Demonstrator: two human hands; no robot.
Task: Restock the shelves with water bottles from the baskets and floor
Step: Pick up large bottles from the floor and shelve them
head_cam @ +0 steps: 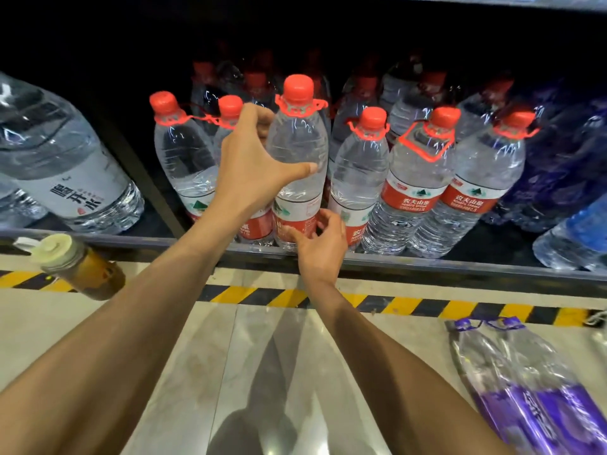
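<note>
A tall clear water bottle (297, 139) with a red cap and a red-and-white label stands at the front edge of the bottom shelf (427, 262). My left hand (253, 165) wraps around its upper body, thumb across the front. My right hand (320, 244) touches its lower label with fingers curled on the bottle's base. Several matching red-capped bottles (423, 178) stand beside and behind it. Two purple-labelled bottles (525, 385) lie on the floor at the lower right.
Large clear jugs (69, 165) with a white label lie at the left of the shelf, past a dark upright post. Blue and purple bottles (565, 165) fill the shelf's right end. A brown drink bottle (82, 267) lies on the floor by the yellow-black stripe (427, 305).
</note>
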